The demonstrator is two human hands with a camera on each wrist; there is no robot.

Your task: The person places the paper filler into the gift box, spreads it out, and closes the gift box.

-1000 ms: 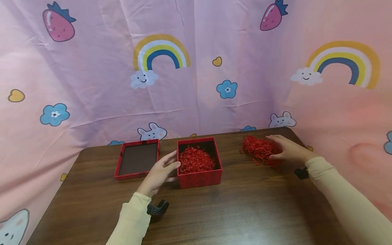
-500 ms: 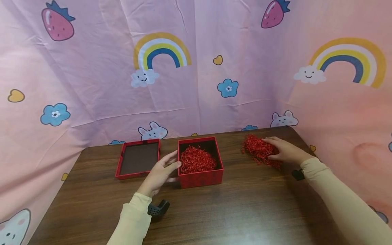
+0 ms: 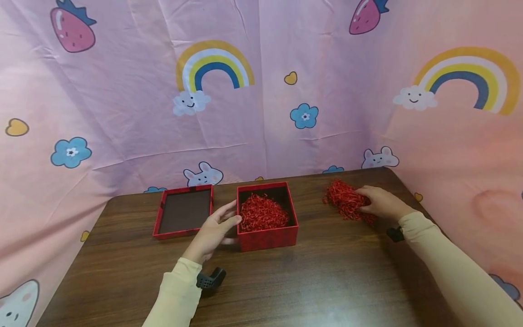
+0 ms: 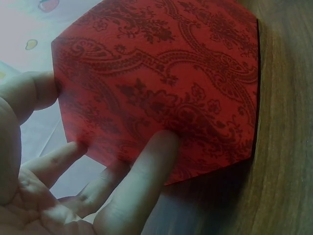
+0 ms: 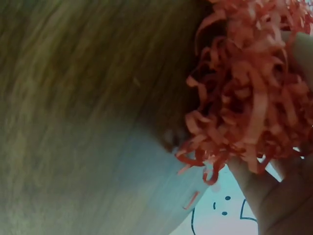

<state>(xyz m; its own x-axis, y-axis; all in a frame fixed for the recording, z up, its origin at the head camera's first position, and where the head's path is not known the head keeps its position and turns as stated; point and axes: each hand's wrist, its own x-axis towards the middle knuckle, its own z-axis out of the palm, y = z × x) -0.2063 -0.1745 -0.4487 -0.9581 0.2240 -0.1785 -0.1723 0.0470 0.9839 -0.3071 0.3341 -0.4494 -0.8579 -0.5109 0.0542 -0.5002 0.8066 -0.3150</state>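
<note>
A square red box (image 3: pixel 268 239) stands on the wooden table, with red shredded paper (image 3: pixel 263 213) inside. My left hand (image 3: pixel 212 232) rests against its left side, thumb by the rim and fingers spread along the wall. Close up in the left wrist view, fingertips touch the box's dark-patterned red wall (image 4: pixel 161 83). My right hand (image 3: pixel 382 203) grips a second clump of shredded paper (image 3: pixel 344 199) at the right. In the right wrist view this clump (image 5: pixel 249 93) is bunched against the fingers, strands hanging loose; part of the hand is hidden behind it.
Left of the box lies its shallow red lid (image 3: pixel 184 211), dark inside facing up. Cartoon-printed pink cloth (image 3: pixel 269 150) hangs behind and beside the table (image 3: pixel 261 290). In the right wrist view a stray red strip (image 5: pixel 190 199) lies near the clump.
My right hand has moved slightly down and left, its fingers closing into the clump, which is gathered tighter. The left hand stays at the box. The head view has shifted slightly.
</note>
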